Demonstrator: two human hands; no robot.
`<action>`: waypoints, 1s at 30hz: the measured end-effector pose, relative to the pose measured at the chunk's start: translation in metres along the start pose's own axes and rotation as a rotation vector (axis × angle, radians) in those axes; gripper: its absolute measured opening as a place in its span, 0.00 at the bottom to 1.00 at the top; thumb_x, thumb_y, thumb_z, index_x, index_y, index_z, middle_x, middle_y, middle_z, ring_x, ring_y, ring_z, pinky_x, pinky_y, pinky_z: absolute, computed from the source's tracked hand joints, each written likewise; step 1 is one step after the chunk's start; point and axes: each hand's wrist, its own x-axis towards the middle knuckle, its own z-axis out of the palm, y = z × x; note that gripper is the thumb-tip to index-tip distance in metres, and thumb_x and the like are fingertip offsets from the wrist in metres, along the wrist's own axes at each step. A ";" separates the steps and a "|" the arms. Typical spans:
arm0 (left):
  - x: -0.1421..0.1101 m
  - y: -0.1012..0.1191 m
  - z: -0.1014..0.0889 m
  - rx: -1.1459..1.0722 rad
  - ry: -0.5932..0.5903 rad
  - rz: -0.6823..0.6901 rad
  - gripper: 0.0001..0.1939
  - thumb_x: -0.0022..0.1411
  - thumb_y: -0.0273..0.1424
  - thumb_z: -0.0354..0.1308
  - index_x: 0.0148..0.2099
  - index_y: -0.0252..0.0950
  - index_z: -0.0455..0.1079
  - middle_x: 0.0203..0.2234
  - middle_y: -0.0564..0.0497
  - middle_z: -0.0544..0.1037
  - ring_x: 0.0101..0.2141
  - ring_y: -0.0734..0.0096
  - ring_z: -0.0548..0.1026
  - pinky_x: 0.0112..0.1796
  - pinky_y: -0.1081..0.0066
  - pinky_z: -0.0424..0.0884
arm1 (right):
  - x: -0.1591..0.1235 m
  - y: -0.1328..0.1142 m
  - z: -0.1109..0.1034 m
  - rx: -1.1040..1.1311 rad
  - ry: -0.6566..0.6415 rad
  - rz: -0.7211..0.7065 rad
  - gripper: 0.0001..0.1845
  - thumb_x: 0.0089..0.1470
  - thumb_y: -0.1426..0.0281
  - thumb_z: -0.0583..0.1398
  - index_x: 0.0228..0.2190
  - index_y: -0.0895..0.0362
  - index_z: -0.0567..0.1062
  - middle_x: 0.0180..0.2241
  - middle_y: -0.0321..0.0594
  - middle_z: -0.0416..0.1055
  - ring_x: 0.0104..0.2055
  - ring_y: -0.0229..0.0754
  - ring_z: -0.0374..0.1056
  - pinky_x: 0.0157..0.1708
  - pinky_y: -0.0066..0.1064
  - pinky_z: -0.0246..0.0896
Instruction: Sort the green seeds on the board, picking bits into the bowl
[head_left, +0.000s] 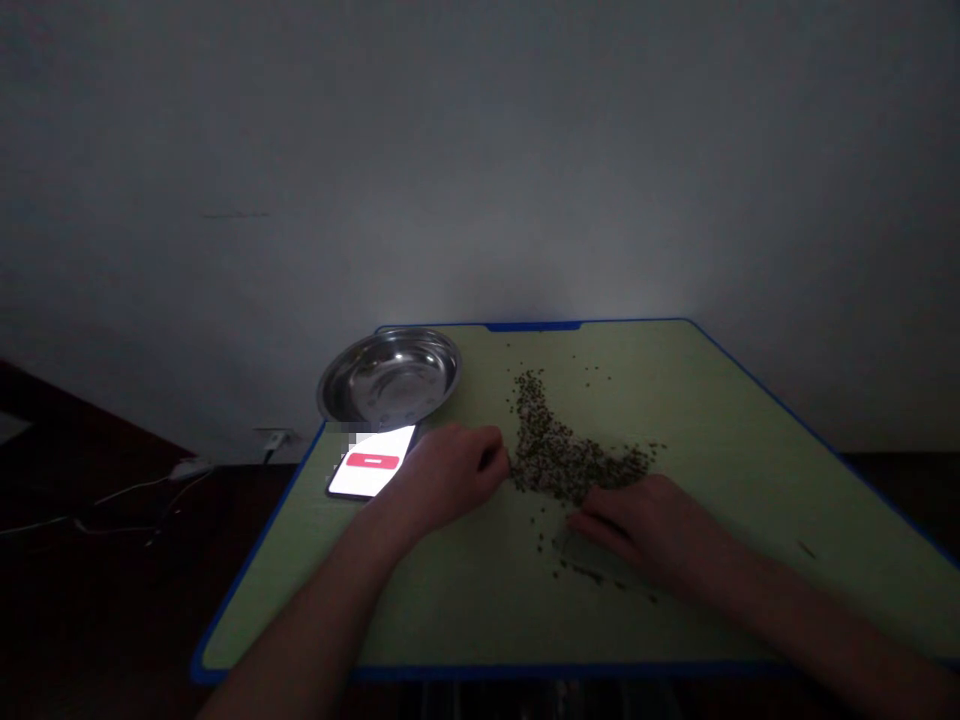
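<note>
A spread-out pile of small dark seeds or beans (559, 455), mixed with paler bits, lies on the green tabletop. At its left edge is my left hand (461, 468), with fingers curled in and the fingertips touching the outermost seeds. My right hand (649, 520) rests at the pile's near right side, thumb and fingers drawn together. Whatever either hand may hold is too small or hidden to see. A few stray seeds (589, 572) lie in a loose line just nearer to me than the right hand.
A shiny metal basin (401, 378) stands at the table's back left. In front of it, partly behind my left wrist, lies a lit phone (375, 462). The green table (450, 610) has a blue rim and stands against a grey wall. Cables and a plug (276, 440) are left of it.
</note>
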 end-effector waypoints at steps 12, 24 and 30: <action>-0.001 0.002 -0.001 -0.008 0.002 -0.001 0.15 0.63 0.35 0.47 0.26 0.35 0.64 0.18 0.54 0.66 0.20 0.77 0.59 0.24 0.70 0.46 | 0.009 -0.035 0.005 -0.008 -0.009 -0.068 0.16 0.59 0.66 0.57 0.22 0.55 0.75 0.17 0.37 0.75 0.17 0.38 0.70 0.19 0.32 0.41; -0.001 0.005 -0.005 0.000 -0.013 -0.005 0.15 0.63 0.35 0.47 0.26 0.35 0.65 0.18 0.54 0.67 0.20 0.76 0.60 0.24 0.70 0.47 | 0.009 -0.062 0.003 0.012 -0.032 -0.188 0.14 0.58 0.65 0.59 0.22 0.55 0.75 0.17 0.35 0.76 0.17 0.39 0.71 0.17 0.32 0.42; 0.000 0.004 -0.005 -0.003 -0.016 -0.009 0.15 0.62 0.34 0.47 0.25 0.35 0.63 0.18 0.54 0.65 0.20 0.77 0.59 0.24 0.70 0.46 | 0.012 -0.062 -0.005 0.053 0.004 -0.210 0.16 0.58 0.64 0.57 0.21 0.55 0.74 0.18 0.34 0.76 0.17 0.38 0.70 0.18 0.32 0.43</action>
